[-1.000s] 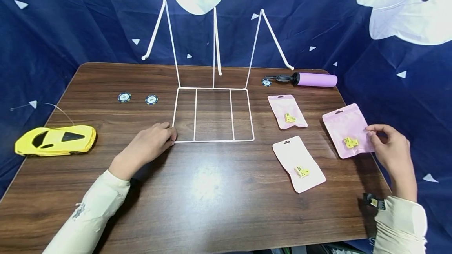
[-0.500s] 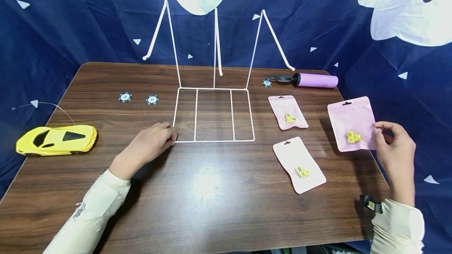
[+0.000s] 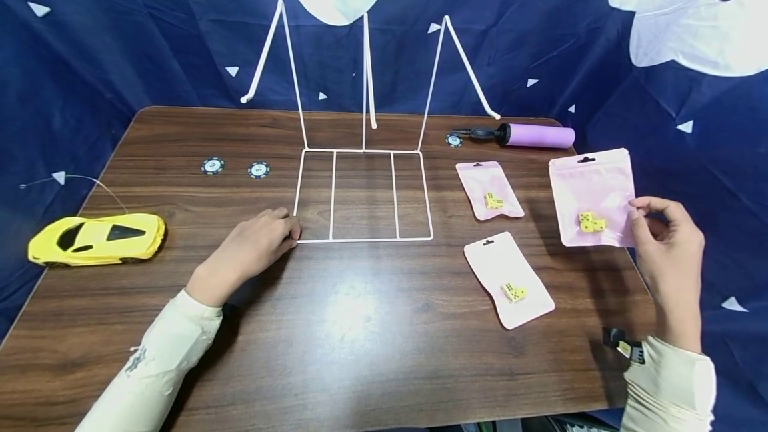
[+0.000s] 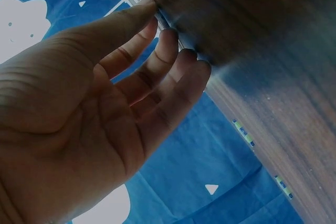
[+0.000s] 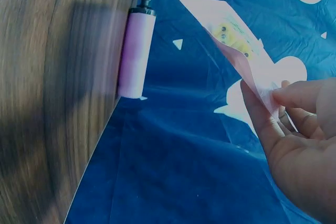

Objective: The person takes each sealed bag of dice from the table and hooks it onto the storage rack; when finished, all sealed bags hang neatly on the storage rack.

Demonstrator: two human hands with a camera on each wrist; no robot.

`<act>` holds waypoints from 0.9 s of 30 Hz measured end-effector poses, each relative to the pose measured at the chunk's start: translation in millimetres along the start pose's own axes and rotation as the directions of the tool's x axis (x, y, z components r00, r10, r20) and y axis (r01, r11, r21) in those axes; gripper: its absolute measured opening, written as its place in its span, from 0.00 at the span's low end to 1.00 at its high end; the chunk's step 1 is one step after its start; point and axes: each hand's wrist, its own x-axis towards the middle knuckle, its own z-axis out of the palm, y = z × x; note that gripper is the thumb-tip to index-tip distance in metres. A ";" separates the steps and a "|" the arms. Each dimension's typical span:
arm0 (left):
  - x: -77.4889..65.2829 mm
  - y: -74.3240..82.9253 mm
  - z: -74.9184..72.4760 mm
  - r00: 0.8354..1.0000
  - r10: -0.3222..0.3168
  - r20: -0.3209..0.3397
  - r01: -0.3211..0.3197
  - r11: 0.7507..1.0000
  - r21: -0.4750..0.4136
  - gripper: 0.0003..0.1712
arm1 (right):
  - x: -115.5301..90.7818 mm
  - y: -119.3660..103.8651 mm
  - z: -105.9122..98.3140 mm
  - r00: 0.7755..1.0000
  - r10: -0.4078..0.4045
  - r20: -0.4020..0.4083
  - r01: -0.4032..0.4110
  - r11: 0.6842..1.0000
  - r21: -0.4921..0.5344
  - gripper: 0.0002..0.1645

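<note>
My right hand (image 3: 672,245) pinches the right edge of a pink zip bag (image 3: 591,185) between thumb and fingers. The bag is raised above the table's right side, hang hole upward, with yellow dice (image 3: 591,222) inside. From the right wrist view, the bag (image 5: 231,40) appears nearly edge-on. My left hand (image 3: 258,239) holds the front left corner of a white wire display rack (image 3: 366,240), which has three tall hooks at its back. Two more dice bags lie flat: a small pink bag (image 3: 480,182) and a whiter bag (image 3: 495,262).
A purple hand pump (image 3: 537,136) lies at the table's back right, its nozzle beside a poker chip (image 3: 453,141). Two more chips, a left chip (image 3: 212,165) and a right chip (image 3: 259,169), lie left of the rack. A yellow toy car (image 3: 96,239) stands far left.
My right hand has raised the pink bag off the table and turned it more upright, then shifted it slightly left. The left hand stays at the rack's corner.
</note>
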 end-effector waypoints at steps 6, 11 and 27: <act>10.4 7.8 4.2 0.999 0.037 -0.003 -0.037 0.999 0.019 0.09 | -2.9 -0.3 -6.0 0.996 -0.047 -0.080 0.045 0.999 -0.023 0.11; 18.4 13.5 6.6 0.999 0.051 -0.008 -0.051 0.998 0.021 0.11 | -5.6 -1.8 -13.7 0.988 -0.065 -0.142 0.065 0.998 -0.004 0.13; -3.6 2.5 1.4 0.998 0.023 -0.054 -0.021 0.999 0.032 0.13 | -6.6 -33.1 16.5 0.971 -0.204 -0.128 0.220 0.967 0.131 0.12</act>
